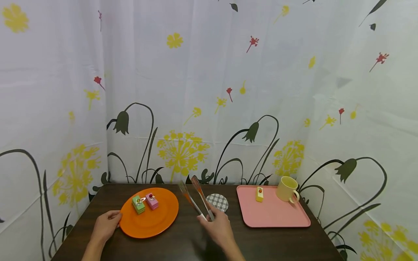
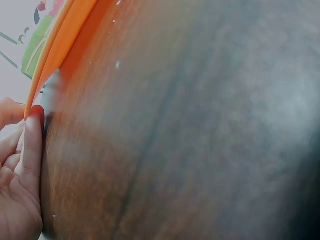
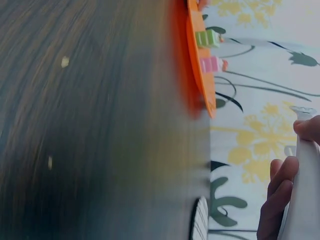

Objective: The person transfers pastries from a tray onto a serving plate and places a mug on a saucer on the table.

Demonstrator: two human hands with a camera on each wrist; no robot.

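The left hand pinches the left rim of an orange plate; the left wrist view shows its fingers at the plate's edge. On the plate, a green cake piece lies beside a pink one. The right hand grips a pair of tongs, whose two arms stand apart, tips up and nothing between them. In the right wrist view, fingers curl at the tongs' pale handle.
A round checked coaster lies just behind the right hand. To the right, a pink tray holds a yellow cake piece and a yellow mug. A patterned curtain hangs behind the dark table.
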